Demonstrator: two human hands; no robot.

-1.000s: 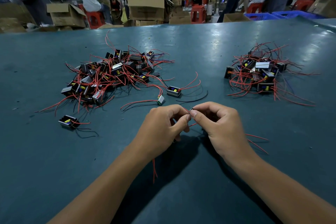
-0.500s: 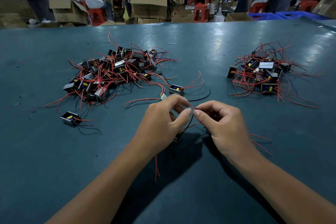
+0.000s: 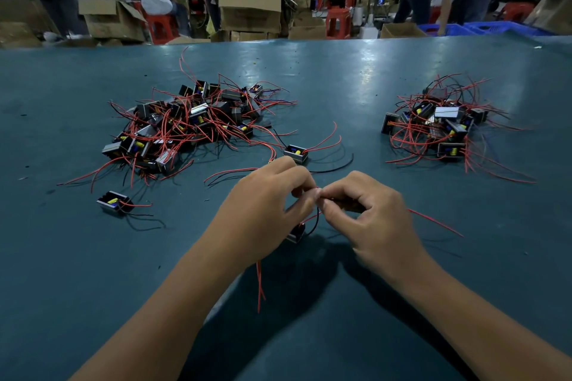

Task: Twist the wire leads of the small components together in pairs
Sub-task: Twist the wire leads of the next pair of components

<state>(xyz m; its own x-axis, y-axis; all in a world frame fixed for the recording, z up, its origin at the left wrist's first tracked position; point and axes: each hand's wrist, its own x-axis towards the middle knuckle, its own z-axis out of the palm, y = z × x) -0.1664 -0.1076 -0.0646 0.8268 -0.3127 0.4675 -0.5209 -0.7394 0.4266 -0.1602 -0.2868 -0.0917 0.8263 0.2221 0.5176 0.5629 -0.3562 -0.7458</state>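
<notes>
Head view puts our two hands at the centre of the dark green tabletop, meeting fingertip to fingertip. Our left hand is curled, thumb and forefinger pressed together on the wire leads of the small component we are working on; our right hand pinches the same leads from the other side. We hold them so close, we judge, because a twist needs one hand to anchor the strands while the other rolls them. The exact join is hidden between our fingertips, so we cannot tell how far the twist has gone.

That component hangs just below the left hand, low over or on the tabletop, its weight keeping the red and black leads taut. Spare red ends trail out below the left wrist and to the right of the right hand, kept clear of the pinch.

Well apart to the far left lies the big tangled pile, likely our supply; the smaller pile to the far right is probably the finished lot, which keeps the two from mixing. A few loose components, one just beyond our left hand and another nearer the left, sit within easy reach.
</notes>
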